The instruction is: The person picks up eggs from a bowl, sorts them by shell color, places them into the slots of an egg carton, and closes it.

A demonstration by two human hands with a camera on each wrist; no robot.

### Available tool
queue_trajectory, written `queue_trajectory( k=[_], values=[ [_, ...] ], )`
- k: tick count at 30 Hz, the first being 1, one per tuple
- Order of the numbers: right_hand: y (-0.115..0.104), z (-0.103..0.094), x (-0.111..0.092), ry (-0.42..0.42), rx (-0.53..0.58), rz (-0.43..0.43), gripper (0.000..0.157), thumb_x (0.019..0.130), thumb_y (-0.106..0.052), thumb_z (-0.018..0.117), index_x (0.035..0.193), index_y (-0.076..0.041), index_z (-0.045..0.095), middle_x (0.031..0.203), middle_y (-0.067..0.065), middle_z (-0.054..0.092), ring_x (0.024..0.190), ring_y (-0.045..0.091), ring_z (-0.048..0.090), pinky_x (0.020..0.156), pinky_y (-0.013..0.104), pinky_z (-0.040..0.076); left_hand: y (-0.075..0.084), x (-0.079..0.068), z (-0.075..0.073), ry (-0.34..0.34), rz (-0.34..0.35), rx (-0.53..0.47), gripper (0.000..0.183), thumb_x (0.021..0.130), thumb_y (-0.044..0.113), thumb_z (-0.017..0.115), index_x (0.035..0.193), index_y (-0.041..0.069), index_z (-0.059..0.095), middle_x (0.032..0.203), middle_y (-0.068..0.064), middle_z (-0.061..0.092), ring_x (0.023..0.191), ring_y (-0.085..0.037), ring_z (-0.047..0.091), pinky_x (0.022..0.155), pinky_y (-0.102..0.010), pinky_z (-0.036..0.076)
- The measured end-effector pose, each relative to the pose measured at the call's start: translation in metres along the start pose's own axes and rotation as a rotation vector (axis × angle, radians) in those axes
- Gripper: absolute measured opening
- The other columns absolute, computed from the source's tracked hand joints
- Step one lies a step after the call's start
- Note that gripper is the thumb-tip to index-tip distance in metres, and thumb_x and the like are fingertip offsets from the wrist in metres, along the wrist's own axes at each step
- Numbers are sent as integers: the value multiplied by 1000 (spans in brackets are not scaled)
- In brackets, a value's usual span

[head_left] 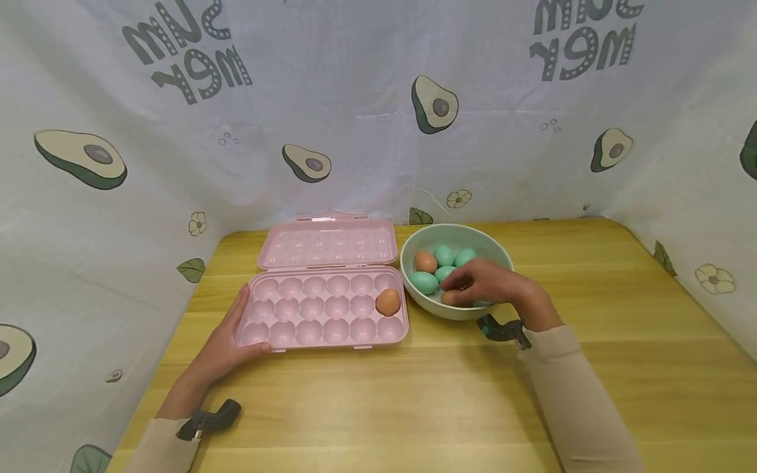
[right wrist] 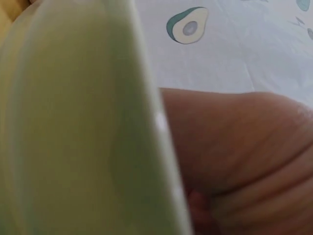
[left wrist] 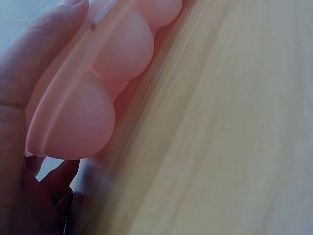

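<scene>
A pink egg carton [head_left: 319, 345] lies with its lid [head_left: 328, 244] folded back. One brown egg [head_left: 388, 302] sits in its rightmost column, middle row. My left hand [head_left: 221, 345] grips the carton's left end, thumb along the front corner; in the left wrist view the carton's rounded cups [left wrist: 80, 122] show between thumb and fingers. Inside the pale green bowl [head_left: 432, 309], my right hand [head_left: 493, 281] holds a brown egg [head_left: 455, 299] with curled fingers. The bowl's wall [right wrist: 83, 122] hides the fingertips in the right wrist view.
Several green eggs [head_left: 424, 283] and another brown egg [head_left: 426, 261] lie in the bowl, which stands right beside the carton. The wooden table [head_left: 367, 407] ends at the back against a white cloth [head_left: 367, 98] printed with avocados.
</scene>
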State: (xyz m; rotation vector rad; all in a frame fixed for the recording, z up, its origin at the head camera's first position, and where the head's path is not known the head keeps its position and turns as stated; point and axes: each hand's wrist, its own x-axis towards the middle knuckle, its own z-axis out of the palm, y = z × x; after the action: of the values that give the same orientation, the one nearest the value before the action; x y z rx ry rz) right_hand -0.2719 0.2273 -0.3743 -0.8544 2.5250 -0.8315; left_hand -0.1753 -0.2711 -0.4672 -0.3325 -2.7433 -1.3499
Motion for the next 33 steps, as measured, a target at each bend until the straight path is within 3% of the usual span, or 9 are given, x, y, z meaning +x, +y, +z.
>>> queue_trajectory(
  k=[18, 33],
  values=[
    [-3, 6, 5, -12, -90, -32, 20, 88, -18, 70, 104, -7, 75, 96, -1, 70, 84, 15, 55, 80, 33, 47, 2, -1, -2, -4, -1, -12, 119, 69, 27, 85, 157, 20, 4, 162, -8, 4, 144, -41, 10, 109, -66, 15],
    [0, 7, 6, -17, -93, -13, 21, 88, -19, 70, 105, -8, 74, 98, -2, 70, 88, 15, 56, 84, 36, 46, 0, -1, -1, 2, 13, -9, 118, 70, 25, 84, 157, 21, 5, 162, -9, 5, 144, -41, 12, 108, -66, 16]
  ],
)
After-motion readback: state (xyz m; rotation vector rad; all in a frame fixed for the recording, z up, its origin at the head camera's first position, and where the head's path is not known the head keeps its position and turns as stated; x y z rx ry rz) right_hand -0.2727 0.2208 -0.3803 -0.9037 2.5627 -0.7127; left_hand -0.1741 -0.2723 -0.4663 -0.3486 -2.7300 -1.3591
